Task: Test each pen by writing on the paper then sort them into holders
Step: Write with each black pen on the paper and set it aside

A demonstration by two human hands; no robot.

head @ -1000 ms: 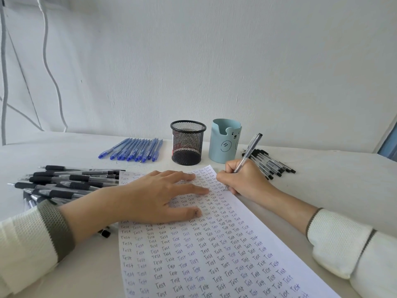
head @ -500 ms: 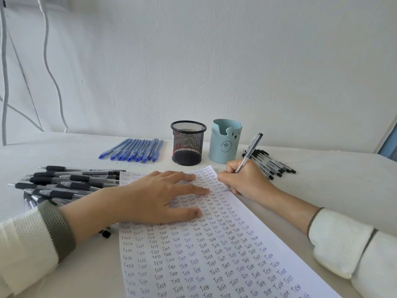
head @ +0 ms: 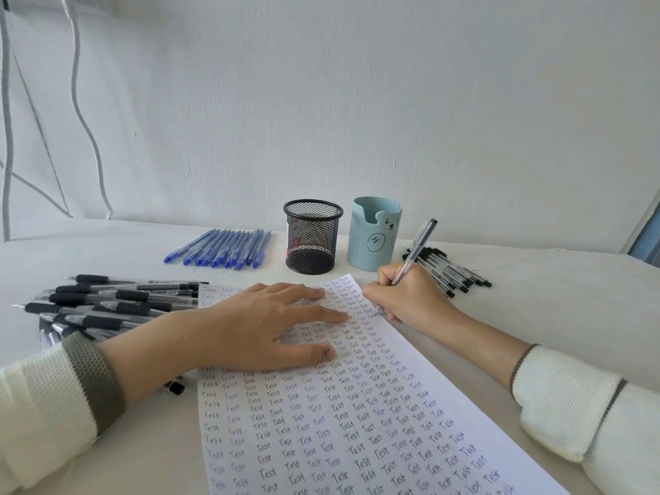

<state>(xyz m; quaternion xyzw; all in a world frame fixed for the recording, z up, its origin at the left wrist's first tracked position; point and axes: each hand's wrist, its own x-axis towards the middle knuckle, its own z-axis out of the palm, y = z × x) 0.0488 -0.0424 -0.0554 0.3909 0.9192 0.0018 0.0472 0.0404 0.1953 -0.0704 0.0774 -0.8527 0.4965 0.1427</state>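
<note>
- The right hand (head: 405, 296) has its fingers curled tight round a clear-barrelled pen (head: 417, 247) — thumb and forefinger pinch it low, and the black top end tilts up and away to the right above the knuckles.
- The pen's tip comes out under those fingers and meets the paper (head: 357, 423) at its far right edge, at the end of a row of "Test".
- The left hand (head: 257, 326) lies flat on the sheet, fingers straight and spread wide, holding nothing. Its fingertips point toward the writing hand and stop just short of it.
- Beyond the left fingertips stands the black mesh holder (head: 312, 237). The pale blue bear holder (head: 373, 234) is close beside it, just past the right hand's knuckles.
- On the outer side of the right hand's fingers, a heap of black-capped pens (head: 457, 273) lies on the table (head: 553, 301).
- Back by the left wrist, away from the fingers — a loose pile of black-grip pens (head: 107, 301), reaching the paper's left edge.
- A neat row of blue pens (head: 221, 246) lies farther out beyond the left hand, left of the mesh holder.
</note>
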